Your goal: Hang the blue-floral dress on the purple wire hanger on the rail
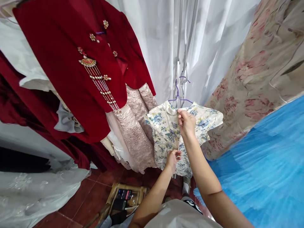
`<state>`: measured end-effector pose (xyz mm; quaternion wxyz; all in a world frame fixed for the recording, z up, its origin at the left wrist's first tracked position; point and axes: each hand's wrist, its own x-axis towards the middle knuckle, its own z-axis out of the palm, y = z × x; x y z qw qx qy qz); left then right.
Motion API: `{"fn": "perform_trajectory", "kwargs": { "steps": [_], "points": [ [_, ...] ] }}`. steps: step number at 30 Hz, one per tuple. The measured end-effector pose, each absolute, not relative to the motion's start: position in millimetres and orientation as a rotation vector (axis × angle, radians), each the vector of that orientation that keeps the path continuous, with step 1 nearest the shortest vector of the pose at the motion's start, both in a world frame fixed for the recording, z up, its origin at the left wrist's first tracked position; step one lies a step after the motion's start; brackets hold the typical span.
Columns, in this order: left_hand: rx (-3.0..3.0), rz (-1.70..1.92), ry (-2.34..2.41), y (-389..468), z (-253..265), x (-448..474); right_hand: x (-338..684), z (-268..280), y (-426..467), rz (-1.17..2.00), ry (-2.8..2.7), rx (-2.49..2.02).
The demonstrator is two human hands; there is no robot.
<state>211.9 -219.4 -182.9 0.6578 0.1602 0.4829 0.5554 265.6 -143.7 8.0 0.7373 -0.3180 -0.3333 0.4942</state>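
Note:
A short-sleeved white blouse (166, 136) with a blue floral print hangs in front of me on a purple hanger (177, 92). My right hand (187, 123) pinches its front edge just under the collar. Lower down the same front, my left hand (173, 160) has its fingers closed on the fabric near the middle. The cloth between the two hands looks drawn fairly straight. Whether a button or other fastener sits under my fingertips cannot be made out.
A red velvet jacket (99, 63) with beaded ornaments and a pale pink textured skirt (137, 126) hang at left. Blue tulle (266, 167) and floral fabric (254, 76) are at right. White curtains (152, 34) hang behind. A wooden stool (114, 193) holding a phone (123, 194) stands below.

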Motion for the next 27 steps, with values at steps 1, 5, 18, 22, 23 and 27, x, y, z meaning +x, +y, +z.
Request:
{"fn": "perform_trajectory", "kwargs": {
  "steps": [1, 5, 18, 22, 23, 27],
  "points": [
    [0.410, 1.203, 1.079, -221.1, -178.5, 208.1, 268.6, 4.3, -146.6, 1.078, -0.761, -0.713],
    [0.911, 1.324, 0.989, -219.5, -123.5, 187.2, 280.0, -13.7, -163.9, 1.051, -0.830, -0.747],
    [2.397, 1.492, 1.234, -132.8, 15.9, 167.7, 292.4, -25.9, -150.3, 1.046, -0.890, -0.855],
    [2.308, 1.595, 1.164, -129.6, 13.9, 171.9, 293.0, -34.3, -147.1, 1.033, -0.964, -0.853],
    [2.278, 1.617, 1.136, -129.5, 14.8, 173.7, 292.4, -34.0, -145.0, 1.018, -0.964, -0.855],
    [2.036, 1.776, 0.995, -128.8, 26.2, 180.1, 287.8, -36.3, -134.2, 0.978, -1.002, -0.882]
  ]
}}
